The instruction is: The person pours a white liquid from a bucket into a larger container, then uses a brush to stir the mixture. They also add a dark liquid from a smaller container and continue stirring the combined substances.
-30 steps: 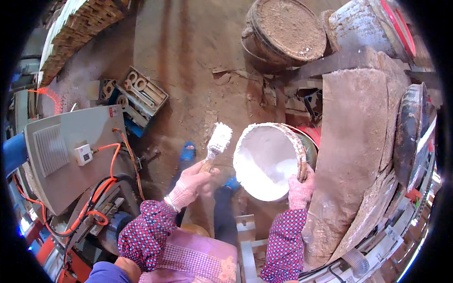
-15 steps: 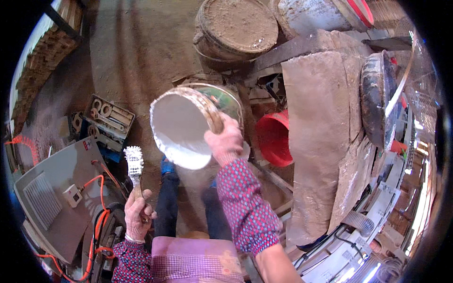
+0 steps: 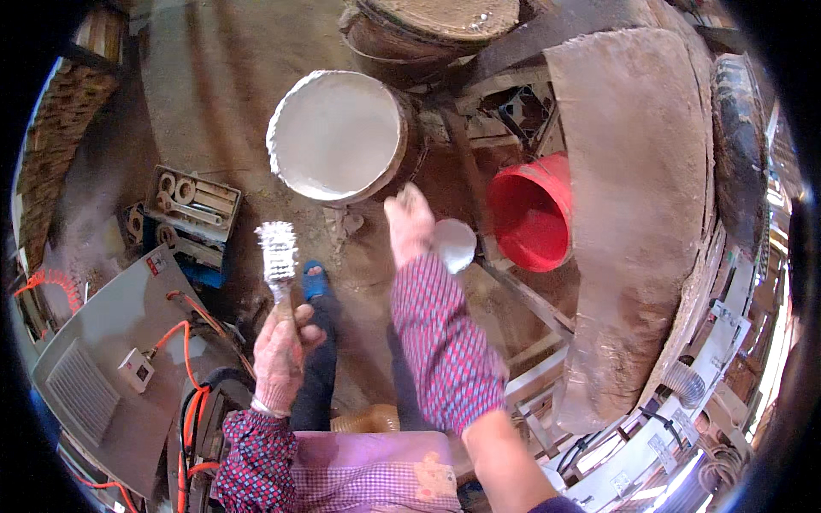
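My left hand grips a brush by its handle, bristles up and thickly coated in white. Ahead of me is a bucket with a white-crusted rim, its mouth facing up and pale, whitish stuff inside. Close by the bucket's near right side is my right hand. Its fingertips are blurred against something brownish, so their closure and any contact with the bucket are unclear. Beside that hand lies a small round white piece.
A red bucket lies tipped right of centre, against a long brown-covered surface. A large crusted drum stands at the far side. Left are a toolbox with wrenches, a grey panel and orange hoses.
The bucket, tilted in my right hand earlier, now has its mouth up and sits farther away. My right hand has shifted off its rim. The brush has moved slightly right.
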Demonstrator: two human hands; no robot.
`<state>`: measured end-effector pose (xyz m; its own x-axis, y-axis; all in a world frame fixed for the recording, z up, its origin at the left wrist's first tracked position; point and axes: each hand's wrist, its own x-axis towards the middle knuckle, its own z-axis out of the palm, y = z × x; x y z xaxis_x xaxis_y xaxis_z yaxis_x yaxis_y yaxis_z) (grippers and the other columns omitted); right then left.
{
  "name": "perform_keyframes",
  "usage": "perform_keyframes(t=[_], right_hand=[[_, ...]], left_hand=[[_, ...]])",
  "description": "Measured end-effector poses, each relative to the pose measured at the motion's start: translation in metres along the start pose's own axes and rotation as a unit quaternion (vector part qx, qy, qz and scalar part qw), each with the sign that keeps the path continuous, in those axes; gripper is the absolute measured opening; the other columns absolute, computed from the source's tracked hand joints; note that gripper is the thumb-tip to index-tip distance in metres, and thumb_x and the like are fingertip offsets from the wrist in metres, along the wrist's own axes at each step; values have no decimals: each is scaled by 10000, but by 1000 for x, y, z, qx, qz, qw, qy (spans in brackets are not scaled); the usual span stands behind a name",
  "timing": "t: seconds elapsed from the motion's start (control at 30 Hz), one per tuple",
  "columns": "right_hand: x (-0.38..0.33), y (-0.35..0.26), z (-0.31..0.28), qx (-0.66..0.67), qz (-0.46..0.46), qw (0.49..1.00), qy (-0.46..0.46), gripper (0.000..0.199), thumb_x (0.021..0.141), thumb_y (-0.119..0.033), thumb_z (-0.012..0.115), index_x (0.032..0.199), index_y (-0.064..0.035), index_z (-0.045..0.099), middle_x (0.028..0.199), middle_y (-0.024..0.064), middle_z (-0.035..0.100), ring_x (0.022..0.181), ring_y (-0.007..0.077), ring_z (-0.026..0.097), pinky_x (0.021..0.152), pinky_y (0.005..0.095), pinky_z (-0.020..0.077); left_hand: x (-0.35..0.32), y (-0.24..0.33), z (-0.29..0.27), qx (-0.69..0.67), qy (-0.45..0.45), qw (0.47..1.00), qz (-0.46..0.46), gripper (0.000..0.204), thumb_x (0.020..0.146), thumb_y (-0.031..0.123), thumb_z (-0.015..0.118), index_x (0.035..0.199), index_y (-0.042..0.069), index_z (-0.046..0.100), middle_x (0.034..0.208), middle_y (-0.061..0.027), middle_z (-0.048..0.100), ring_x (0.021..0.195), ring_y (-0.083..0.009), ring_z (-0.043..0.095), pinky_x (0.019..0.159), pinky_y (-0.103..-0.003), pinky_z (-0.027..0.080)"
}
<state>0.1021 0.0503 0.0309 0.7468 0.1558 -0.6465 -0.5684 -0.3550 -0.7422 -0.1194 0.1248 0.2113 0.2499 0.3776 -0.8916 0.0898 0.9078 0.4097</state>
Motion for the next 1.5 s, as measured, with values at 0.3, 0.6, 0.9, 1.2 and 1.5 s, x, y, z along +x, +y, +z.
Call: perform_keyframes(t=[0.3,0.6,0.9,1.2,1.5], right_hand=[[-207,-2,-82,40,131,976,-169,420,962,-261,570,1275,15,529,1206,50,576,1113,126,508,978,272,402],[-180,26,-186,191,324,923,-87,281,909,-218,630,1120,-38,583,775,-19,539,601,77,510,520,237,443],[-157,52,-252,53,360,930,-57,342,883,-60,587,1206,-4,490,936,105,616,640,121,575,588,298,547],[-130,114,-268,-157,264,951,34,334,953,-233,544,1175,17,550,792,54,598,547,77,504,475,244,463],[-134,103,-240,-191,157,969,7,526,954,-244,495,1439,-91,360,782,34,564,547,67,465,496,238,449]], left_hand=[[27,-153,20,162,-24,987,1,489,963,193,516,1416,48,403,1393,-85,485,1162,-164,520,1007,-271,388],[19,-197,83,537,-136,806,208,426,941,291,365,1235,67,577,1175,-208,588,1069,-428,522,953,-439,393],[96,-344,76,361,-71,930,-22,268,857,226,545,1037,31,581,875,-113,611,781,-213,567,744,-339,464],[223,-440,97,487,-168,853,-86,419,806,419,550,998,49,587,707,-139,623,700,-271,633,664,-385,506],[209,-440,42,485,-157,747,428,120,762,135,578,688,50,535,504,-37,509,419,-157,511,404,-324,396]])
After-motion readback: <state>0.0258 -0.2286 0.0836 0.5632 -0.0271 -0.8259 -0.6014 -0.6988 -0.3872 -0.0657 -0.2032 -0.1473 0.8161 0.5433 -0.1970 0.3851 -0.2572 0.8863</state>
